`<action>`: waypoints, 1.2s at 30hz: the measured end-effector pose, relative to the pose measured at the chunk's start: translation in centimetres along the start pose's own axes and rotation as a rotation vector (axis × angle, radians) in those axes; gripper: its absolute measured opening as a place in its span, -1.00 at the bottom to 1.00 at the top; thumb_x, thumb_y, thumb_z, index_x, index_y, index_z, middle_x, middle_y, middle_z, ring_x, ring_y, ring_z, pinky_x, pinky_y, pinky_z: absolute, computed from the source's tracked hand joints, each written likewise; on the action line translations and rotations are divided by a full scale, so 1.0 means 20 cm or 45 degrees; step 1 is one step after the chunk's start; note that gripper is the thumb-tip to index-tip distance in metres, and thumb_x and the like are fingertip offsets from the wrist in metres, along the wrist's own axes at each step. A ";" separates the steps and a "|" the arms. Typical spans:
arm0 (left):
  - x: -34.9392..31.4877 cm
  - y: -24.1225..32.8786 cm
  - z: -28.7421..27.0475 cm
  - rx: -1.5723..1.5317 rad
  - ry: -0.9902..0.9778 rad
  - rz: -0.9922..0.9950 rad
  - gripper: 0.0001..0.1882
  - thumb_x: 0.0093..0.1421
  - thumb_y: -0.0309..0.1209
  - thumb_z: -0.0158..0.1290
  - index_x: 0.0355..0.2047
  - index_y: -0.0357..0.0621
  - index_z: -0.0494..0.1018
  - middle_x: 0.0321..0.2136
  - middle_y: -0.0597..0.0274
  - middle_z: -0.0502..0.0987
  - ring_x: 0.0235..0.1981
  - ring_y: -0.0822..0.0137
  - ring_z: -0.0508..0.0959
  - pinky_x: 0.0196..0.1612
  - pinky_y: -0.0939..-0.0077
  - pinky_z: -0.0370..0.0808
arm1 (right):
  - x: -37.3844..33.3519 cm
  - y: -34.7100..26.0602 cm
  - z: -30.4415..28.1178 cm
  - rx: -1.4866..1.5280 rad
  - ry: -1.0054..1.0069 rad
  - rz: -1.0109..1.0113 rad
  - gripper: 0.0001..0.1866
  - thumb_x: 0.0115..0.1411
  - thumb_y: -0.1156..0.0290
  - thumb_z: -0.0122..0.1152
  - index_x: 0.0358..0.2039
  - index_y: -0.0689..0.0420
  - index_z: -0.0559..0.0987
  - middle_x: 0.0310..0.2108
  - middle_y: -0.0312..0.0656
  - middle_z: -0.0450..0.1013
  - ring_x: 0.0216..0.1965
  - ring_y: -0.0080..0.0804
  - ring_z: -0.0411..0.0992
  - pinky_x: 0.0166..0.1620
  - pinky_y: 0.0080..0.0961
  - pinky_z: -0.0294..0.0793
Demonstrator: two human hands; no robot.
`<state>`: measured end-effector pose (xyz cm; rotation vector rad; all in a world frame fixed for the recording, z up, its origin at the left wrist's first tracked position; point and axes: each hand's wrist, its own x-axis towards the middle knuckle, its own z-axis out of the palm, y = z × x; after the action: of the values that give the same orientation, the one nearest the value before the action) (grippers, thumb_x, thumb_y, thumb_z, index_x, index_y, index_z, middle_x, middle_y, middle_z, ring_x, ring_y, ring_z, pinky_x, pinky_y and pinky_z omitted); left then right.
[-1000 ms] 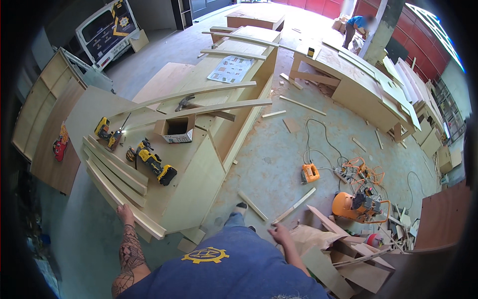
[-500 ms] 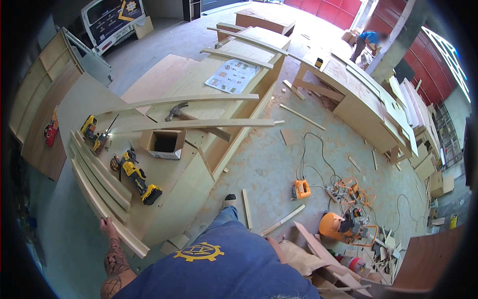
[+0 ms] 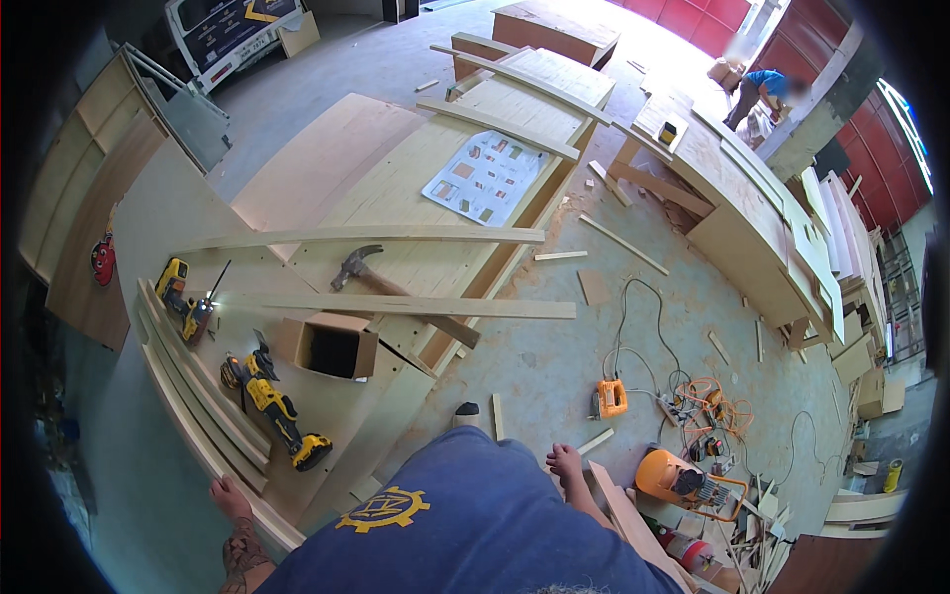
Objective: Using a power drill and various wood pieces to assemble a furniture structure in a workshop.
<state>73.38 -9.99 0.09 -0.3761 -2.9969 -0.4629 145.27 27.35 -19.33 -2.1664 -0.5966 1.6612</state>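
My left hand (image 3: 232, 498) grips the outer edge of a long pale wooden strip (image 3: 203, 443) at the left side of the workbench. Several similar strips lie alongside it. My right hand (image 3: 565, 462) is out in front of my right side, its fingers curled in and nothing seen in them. On the bench top are a yellow-black cordless multi-tool (image 3: 274, 408), a yellow-black drill (image 3: 186, 302) and an open cardboard box (image 3: 361, 353). A claw hammer (image 3: 401, 295) lies partly beneath one of two longer strips (image 3: 416, 306).
A printed plan sheet (image 3: 485, 178) lies farther along the bench. To the right on the floor are an orange charger (image 3: 611, 399), tangled cords, an orange compressor (image 3: 663, 474) and wood offcuts. A second long bench (image 3: 752, 233) stands right; beyond it a person (image 3: 762, 94) bends over.
My right hand has come into view from beside my body. My left hand has slid nearer along the strip. The view has shifted, so the bench appears lower.
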 end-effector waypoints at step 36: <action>-1.67 0.69 -0.28 0.298 0.495 -0.531 -0.30 0.54 -0.15 0.00 0.54 -0.16 0.09 0.35 -0.30 0.31 0.29 -0.32 0.41 0.29 -0.14 0.41 | 1.50 -1.05 -0.13 -1.291 -0.484 -0.508 -0.52 0.37 0.09 0.28 0.02 0.29 0.66 -0.34 -0.11 0.65 -0.40 -0.32 0.60 -0.31 -0.34 0.61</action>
<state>109.44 -6.54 5.33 0.3278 -2.6900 -0.1767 152.16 60.85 -32.62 -2.0106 -2.1986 1.7200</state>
